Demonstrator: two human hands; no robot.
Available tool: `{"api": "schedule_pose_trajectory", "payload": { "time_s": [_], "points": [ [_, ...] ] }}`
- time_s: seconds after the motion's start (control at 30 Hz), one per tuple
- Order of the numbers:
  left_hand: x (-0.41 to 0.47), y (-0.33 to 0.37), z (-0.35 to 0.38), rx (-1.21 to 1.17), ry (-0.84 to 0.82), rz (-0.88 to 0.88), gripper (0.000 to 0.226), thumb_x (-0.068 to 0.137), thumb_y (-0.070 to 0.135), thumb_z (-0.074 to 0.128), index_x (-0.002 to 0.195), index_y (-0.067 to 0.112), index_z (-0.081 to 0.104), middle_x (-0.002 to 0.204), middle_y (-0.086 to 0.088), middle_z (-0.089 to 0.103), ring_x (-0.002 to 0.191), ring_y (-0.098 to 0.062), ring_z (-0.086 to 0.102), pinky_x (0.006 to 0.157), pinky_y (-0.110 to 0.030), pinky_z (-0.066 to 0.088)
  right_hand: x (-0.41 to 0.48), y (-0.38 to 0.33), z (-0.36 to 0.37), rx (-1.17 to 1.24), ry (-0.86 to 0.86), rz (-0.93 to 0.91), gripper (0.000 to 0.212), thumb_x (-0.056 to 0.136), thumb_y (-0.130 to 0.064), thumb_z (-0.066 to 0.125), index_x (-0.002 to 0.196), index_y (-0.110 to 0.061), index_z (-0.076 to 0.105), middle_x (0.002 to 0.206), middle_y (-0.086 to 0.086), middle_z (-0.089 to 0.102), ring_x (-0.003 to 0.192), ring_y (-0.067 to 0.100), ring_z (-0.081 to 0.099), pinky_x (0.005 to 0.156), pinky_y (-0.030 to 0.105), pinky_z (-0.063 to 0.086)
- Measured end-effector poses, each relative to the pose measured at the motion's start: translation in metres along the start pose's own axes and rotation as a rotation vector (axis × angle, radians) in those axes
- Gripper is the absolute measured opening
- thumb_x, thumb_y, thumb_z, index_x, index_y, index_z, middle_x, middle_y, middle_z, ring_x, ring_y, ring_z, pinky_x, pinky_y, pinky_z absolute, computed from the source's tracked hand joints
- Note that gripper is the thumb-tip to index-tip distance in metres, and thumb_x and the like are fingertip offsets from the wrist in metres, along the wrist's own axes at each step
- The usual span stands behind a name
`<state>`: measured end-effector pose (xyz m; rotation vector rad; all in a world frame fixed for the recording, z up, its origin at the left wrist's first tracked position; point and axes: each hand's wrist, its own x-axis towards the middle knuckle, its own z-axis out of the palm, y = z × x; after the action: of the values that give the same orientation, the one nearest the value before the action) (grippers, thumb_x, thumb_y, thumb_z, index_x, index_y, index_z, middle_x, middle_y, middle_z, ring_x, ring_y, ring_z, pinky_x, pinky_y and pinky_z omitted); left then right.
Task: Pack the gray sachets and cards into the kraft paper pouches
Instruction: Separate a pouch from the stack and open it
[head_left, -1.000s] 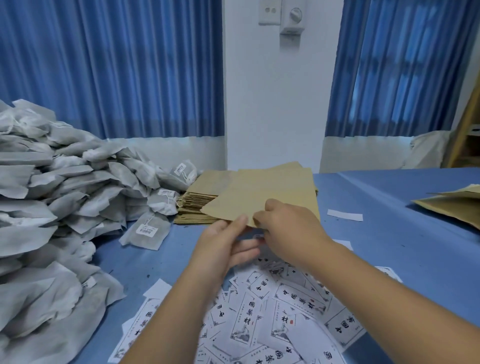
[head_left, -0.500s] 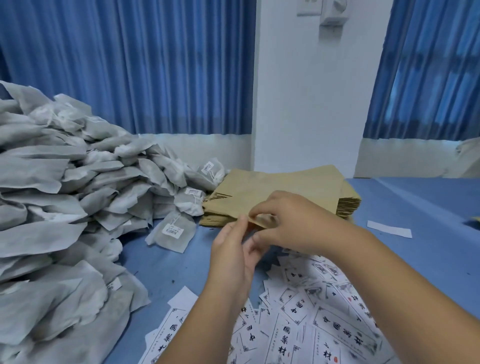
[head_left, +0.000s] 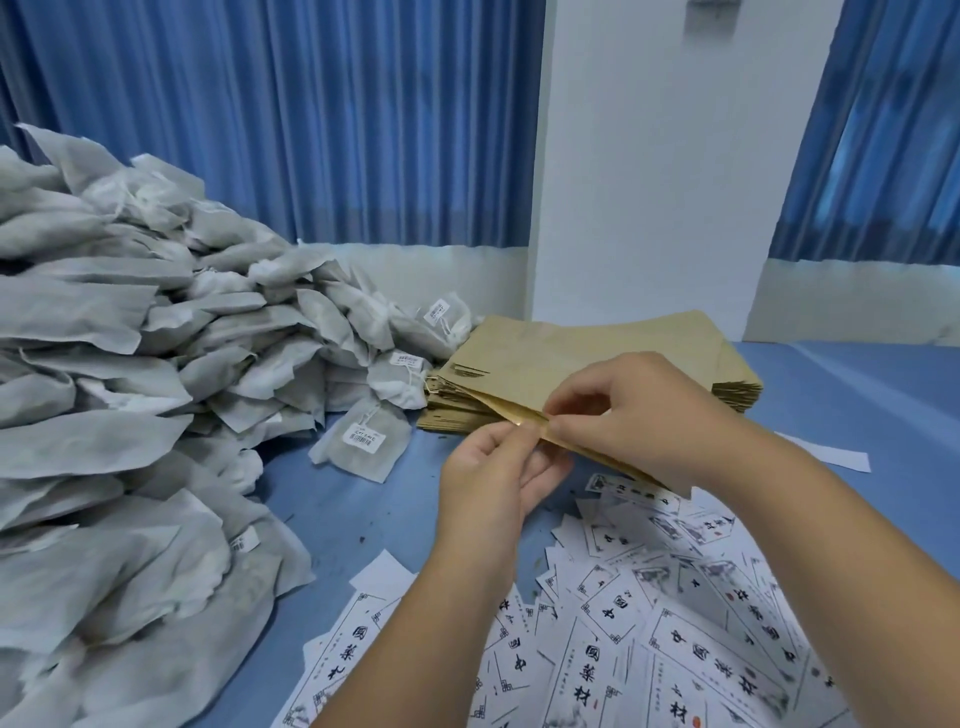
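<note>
Both hands hold one kraft paper pouch (head_left: 524, 387) above the table's middle, its near edge facing me. My left hand (head_left: 493, 470) pinches that edge from below with thumb and forefinger. My right hand (head_left: 631, 415) pinches it from above. Under and behind the pouch lies a flat stack of kraft pouches (head_left: 613, 343). A big heap of gray sachets (head_left: 130, 395) fills the left side; one labelled sachet (head_left: 363, 441) lies apart near the stack. White printed cards (head_left: 649, 613) are strewn in front, partly under my forearms.
The table has a blue cover (head_left: 353, 499). Blue curtains (head_left: 291, 119) and a white wall pillar (head_left: 649, 171) stand behind it. A white paper strip (head_left: 831, 454) lies to the right of my right wrist.
The view has swung left and moved closer. My hands have drawn the pouch toward me, and both now pinch its near edge, which has turned to face me.
</note>
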<state>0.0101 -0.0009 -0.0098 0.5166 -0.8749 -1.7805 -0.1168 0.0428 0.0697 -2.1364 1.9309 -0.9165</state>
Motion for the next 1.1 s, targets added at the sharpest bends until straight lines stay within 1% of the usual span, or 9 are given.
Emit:
{"api": "schedule_pose_trajectory", "payload": {
  "time_s": [0.07, 0.13, 0.2, 0.3, 0.4, 0.53, 0.77, 0.97, 1.1],
  "points": [
    [0.0, -0.001, 0.001, 0.026, 0.03, 0.001, 0.007, 0.092, 0.006, 0.061, 0.086, 0.002, 0.061, 0.069, -0.011, 0.066, 0.068, -0.017, 0.07, 0.069, -0.028, 0.059, -0.002, -0.006, 0.001, -0.112, 0.026, -0.043, 0.01, 0.08, -0.026, 0.067, 0.08, -0.027, 0.076, 0.073, -0.012, 0.07, 0.073, 0.002, 0.063, 0.07, 0.026, 0.051],
    [-0.002, -0.001, 0.002, -0.005, 0.027, 0.006, 0.009, 0.093, 0.011, 0.061, 0.09, 0.002, 0.059, 0.078, -0.012, 0.072, 0.079, -0.022, 0.073, 0.071, -0.03, 0.059, -0.004, -0.013, 0.002, -0.237, 0.018, -0.086, 0.013, 0.083, -0.024, 0.063, 0.082, -0.026, 0.076, 0.076, -0.009, 0.07, 0.075, 0.007, 0.062, 0.071, 0.031, 0.052],
    [-0.003, 0.0, 0.001, -0.064, -0.034, 0.006, 0.029, 0.092, 0.024, 0.064, 0.102, -0.002, 0.058, 0.09, -0.014, 0.074, 0.091, -0.029, 0.072, 0.072, -0.033, 0.059, -0.004, -0.021, 0.003, -0.331, 0.018, -0.113, 0.016, 0.085, -0.025, 0.059, 0.082, -0.025, 0.075, 0.076, -0.006, 0.07, 0.076, 0.012, 0.062, 0.07, 0.033, 0.052],
    [-0.002, 0.003, -0.001, -0.065, -0.101, 0.013, 0.056, 0.078, 0.04, 0.072, 0.109, -0.003, 0.056, 0.103, -0.017, 0.073, 0.098, -0.031, 0.07, 0.073, -0.032, 0.059, -0.006, -0.029, 0.002, -0.364, 0.025, -0.142, 0.028, 0.085, -0.023, 0.056, 0.057, -0.022, 0.058, 0.054, -0.005, 0.054, 0.06, 0.015, 0.051, 0.057, 0.031, 0.045],
    [-0.001, 0.004, -0.006, -0.041, -0.11, 0.008, 0.043, 0.071, 0.037, 0.076, 0.092, 0.003, 0.057, 0.098, -0.018, 0.073, 0.096, -0.031, 0.071, 0.072, -0.031, 0.059, -0.007, -0.032, -0.001, -0.304, 0.018, -0.113, 0.038, 0.085, -0.018, 0.056, 0.048, -0.022, 0.047, 0.046, -0.002, 0.042, 0.052, 0.015, 0.039, 0.05, 0.03, 0.033],
    [0.001, 0.003, -0.009, 0.02, -0.062, 0.009, 0.019, 0.079, 0.022, 0.075, 0.071, 0.01, 0.063, 0.087, -0.021, 0.067, 0.083, -0.026, 0.071, 0.073, -0.03, 0.058, -0.007, -0.03, 0.0, -0.342, 0.04, -0.13, 0.019, 0.091, -0.023, 0.052, 0.082, -0.021, 0.069, 0.073, -0.001, 0.063, 0.071, 0.02, 0.056, 0.063, 0.032, 0.047],
    [0.001, 0.008, -0.005, 0.073, -0.028, 0.068, 0.008, 0.083, 0.0, 0.061, 0.091, 0.002, 0.06, 0.062, -0.004, 0.065, 0.06, -0.013, 0.067, 0.071, -0.031, 0.058, -0.006, -0.026, 0.006, -0.344, 0.062, -0.153, 0.017, 0.092, -0.024, 0.05, 0.089, -0.021, 0.066, 0.078, 0.0, 0.061, 0.076, 0.023, 0.056, 0.067, 0.035, 0.048],
    [-0.003, 0.01, -0.002, 0.022, -0.01, 0.073, 0.014, 0.09, -0.006, 0.049, 0.096, 0.0, 0.061, 0.089, -0.016, 0.073, 0.08, -0.021, 0.072, 0.066, -0.028, 0.058, -0.004, -0.022, 0.008, -0.253, 0.07, -0.134, 0.015, 0.092, -0.02, 0.053, 0.088, -0.019, 0.068, 0.074, -0.002, 0.058, 0.071, 0.017, 0.053, 0.061, 0.028, 0.039],
    [-0.004, 0.011, 0.001, -0.015, -0.02, 0.105, 0.017, 0.089, -0.007, 0.048, 0.09, 0.004, 0.062, 0.083, -0.013, 0.072, 0.077, -0.019, 0.071, 0.065, -0.028, 0.058, -0.002, -0.017, 0.001, -0.114, 0.125, -0.078, 0.014, 0.091, -0.019, 0.059, 0.083, -0.02, 0.07, 0.076, -0.002, 0.066, 0.072, 0.014, 0.057, 0.065, 0.028, 0.045]
  ]
}}
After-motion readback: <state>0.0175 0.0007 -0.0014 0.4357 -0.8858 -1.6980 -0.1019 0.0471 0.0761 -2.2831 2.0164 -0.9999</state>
